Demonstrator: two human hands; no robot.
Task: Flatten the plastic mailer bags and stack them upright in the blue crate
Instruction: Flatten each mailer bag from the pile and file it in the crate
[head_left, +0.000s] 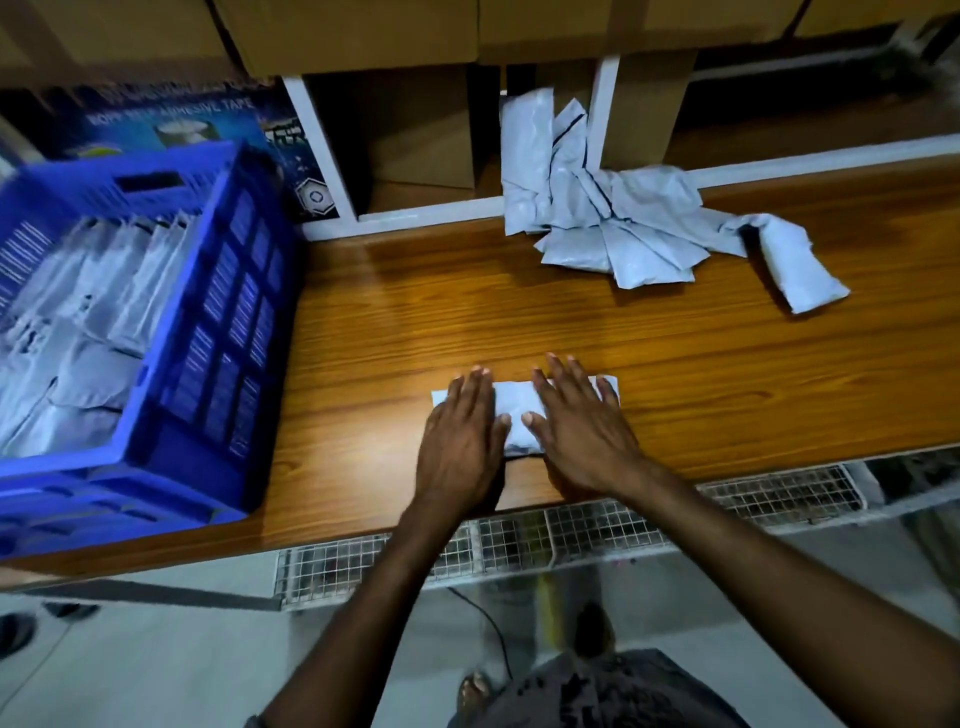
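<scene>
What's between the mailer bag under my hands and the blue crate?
Nothing visible. Bare table lies between the mailer bag, pressed under the left hand and right hand, and the blue crate on its left.

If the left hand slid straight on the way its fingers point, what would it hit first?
The left hand would cross bare table, then probably meet the left end of the crumpled mailer pile; the line is close.

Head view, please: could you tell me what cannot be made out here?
Mailer bag under the hands, head view: mostly covered by the left hand and right hand.
Blue crate: blurred, cut by the left edge; stacked bags uncountable.
Loose pile of bags: overlapping, number unclear.
</scene>
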